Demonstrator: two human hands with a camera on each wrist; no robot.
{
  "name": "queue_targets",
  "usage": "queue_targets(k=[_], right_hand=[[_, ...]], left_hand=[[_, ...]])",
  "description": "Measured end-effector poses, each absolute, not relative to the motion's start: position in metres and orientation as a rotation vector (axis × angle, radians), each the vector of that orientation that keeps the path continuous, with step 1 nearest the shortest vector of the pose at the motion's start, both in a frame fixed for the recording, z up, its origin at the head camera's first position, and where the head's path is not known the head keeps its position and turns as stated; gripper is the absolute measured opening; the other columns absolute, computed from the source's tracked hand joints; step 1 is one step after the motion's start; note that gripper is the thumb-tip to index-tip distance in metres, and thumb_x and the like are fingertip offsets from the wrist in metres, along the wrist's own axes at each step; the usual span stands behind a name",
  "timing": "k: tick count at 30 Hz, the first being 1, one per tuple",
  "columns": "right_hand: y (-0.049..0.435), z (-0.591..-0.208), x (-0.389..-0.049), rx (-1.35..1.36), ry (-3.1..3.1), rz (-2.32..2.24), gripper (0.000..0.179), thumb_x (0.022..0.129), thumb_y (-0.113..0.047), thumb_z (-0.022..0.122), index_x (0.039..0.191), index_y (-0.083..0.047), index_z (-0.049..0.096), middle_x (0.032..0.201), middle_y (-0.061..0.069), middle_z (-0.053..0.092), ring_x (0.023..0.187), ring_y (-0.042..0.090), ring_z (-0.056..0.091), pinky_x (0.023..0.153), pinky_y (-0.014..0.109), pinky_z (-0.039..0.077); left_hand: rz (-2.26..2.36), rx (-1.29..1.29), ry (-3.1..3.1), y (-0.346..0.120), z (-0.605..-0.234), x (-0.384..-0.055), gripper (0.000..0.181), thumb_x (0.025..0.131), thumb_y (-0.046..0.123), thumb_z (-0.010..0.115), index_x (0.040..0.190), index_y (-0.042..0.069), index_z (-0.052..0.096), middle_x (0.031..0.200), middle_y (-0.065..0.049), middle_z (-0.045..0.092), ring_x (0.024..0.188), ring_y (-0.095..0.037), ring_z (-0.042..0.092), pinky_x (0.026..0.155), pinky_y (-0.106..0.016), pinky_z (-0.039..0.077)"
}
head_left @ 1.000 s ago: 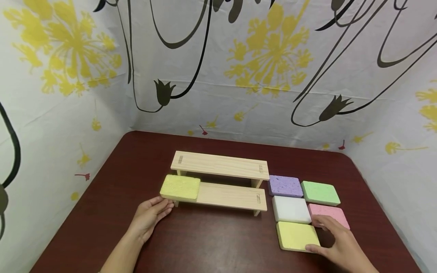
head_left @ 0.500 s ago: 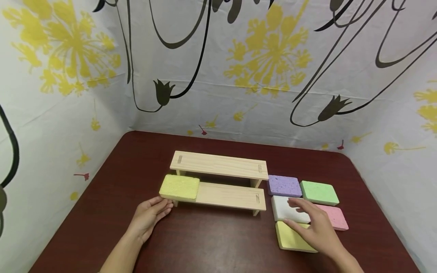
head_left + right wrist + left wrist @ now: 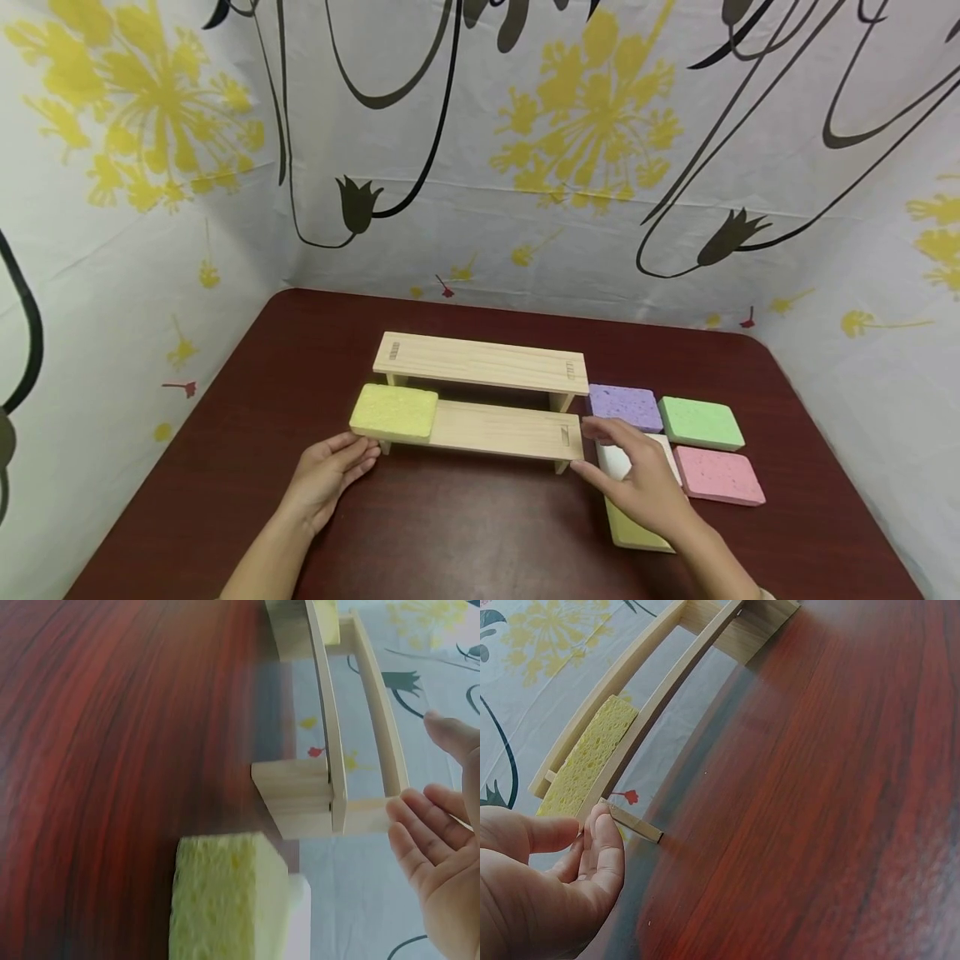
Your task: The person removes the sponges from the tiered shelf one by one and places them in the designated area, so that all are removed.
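A two-tier wooden stand (image 3: pixel 506 427) is on the table, with a yellow sponge (image 3: pixel 393 412) lying flat on the left end of its lower board. My left hand (image 3: pixel 326 479) pinches the lower board's left end, thumb above and fingers beneath, as the left wrist view shows. At the opposite end, my right hand (image 3: pixel 641 475) hovers with thumb and fingers spread around the lower board's right corner, holding nothing. Below that hand lie a white sponge (image 3: pixel 611 461) and another yellow sponge (image 3: pixel 637 529), both partly hidden by it.
Right of the stand, a purple sponge (image 3: pixel 624 406), a green sponge (image 3: pixel 701 422) and a pink sponge (image 3: pixel 720 475) lie flat close together. A patterned cloth (image 3: pixel 480 167) hangs behind and beside the dark red table (image 3: pixel 480 533).
My right hand has moved left, from the pink and yellow sponges across the white one to the stand's right end. My left hand stays put.
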State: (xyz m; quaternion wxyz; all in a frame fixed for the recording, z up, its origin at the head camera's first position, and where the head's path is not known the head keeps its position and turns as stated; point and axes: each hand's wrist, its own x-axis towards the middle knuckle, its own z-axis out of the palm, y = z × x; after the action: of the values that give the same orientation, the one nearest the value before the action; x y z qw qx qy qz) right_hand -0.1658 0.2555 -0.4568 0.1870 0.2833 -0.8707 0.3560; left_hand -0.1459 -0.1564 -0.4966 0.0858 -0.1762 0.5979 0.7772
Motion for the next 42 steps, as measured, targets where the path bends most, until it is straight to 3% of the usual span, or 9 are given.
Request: queue_targets(k=[9,15,22,42], right_hand=[[0.241,-0.459,-0.174,0.827,-2.445,1.025,0.053,0.075,-0.009,0.089,0.122,0.001,0.067,0.112,0.009,0.072,0.101,0.021,0.07,0.091,0.014,0.048],[0.228,-0.456,-0.177,0.833,-2.445,0.999,0.051,0.077,-0.011,0.088,0.122,-0.004,0.067,0.113,0.007,0.071,0.102,0.021,0.069,0.089,0.019,0.05],[0.213,-0.454,-0.181,0.867,-2.435,1.007,0.05,0.078,-0.013,0.087,0.122,-0.004,0.067,0.112,0.008,0.072,0.1,0.021,0.069,0.08,0.038,0.056],[0.173,-0.454,-0.189,0.895,-2.536,1.09,0.05,0.083,-0.022,0.085,0.127,-0.008,0.065,0.116,0.007,0.071,0.11,0.019,0.066,0.096,0.049,0.05]], left_hand=[[2.313,-0.527,1.786,-0.157,-0.497,-0.146,0.036,0.102,0.0,0.055,0.134,-0.016,0.048,0.108,-0.01,0.07,0.099,-0.014,0.068,0.092,-0.028,0.055],[2.316,-0.525,1.786,-0.157,-0.498,-0.146,0.036,0.102,0.0,0.055,0.134,-0.016,0.049,0.108,-0.01,0.07,0.099,-0.014,0.068,0.092,-0.028,0.055],[2.316,-0.519,1.788,-0.157,-0.498,-0.147,0.037,0.102,0.0,0.056,0.134,-0.016,0.049,0.109,-0.01,0.07,0.099,-0.014,0.068,0.092,-0.028,0.055],[2.317,-0.533,1.773,-0.157,-0.497,-0.146,0.036,0.102,0.001,0.056,0.133,-0.015,0.05,0.11,-0.013,0.069,0.1,-0.016,0.068,0.09,-0.027,0.055]])
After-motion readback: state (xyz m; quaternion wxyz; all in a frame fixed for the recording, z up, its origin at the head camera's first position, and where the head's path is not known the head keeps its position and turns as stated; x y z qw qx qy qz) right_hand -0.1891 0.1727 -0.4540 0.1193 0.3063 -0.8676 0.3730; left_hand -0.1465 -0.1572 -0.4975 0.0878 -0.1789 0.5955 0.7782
